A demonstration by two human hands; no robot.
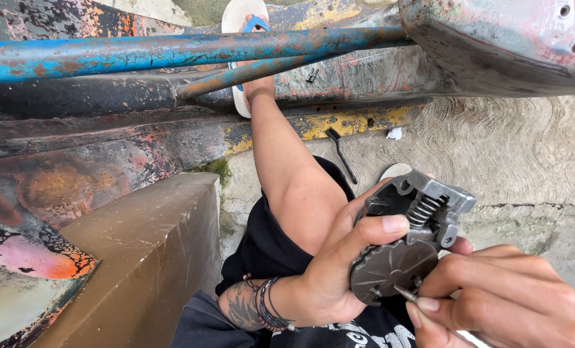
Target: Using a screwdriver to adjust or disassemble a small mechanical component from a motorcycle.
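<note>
You are looking down at your own lap, seated over a cracked concrete floor (526,161). Your left hand (339,270) is curled around a grey metal clutch assembly (407,235), thumb pressed flat across its upper face and fingers wrapped behind, holding it up in front of your knee. The part's round, notched plate faces you at the lower left; its blockier end, with a coil spring (424,209) showing, points up and to the right, so the long axis runs diagonally away from you. Your right hand (494,299) sits just below and to the right of it, fingers pinched together on a thin pointed metal tool (406,294). The tool's tip touches the lower edge of the round plate, near a small hole. Both hands are at the part; the right one meets it from beneath. Beyond your bare leg, a foot in a blue-strapped sandal (245,38) rests by a rusted blue tube frame (171,51). A tan block (146,251) stands to your left
</note>
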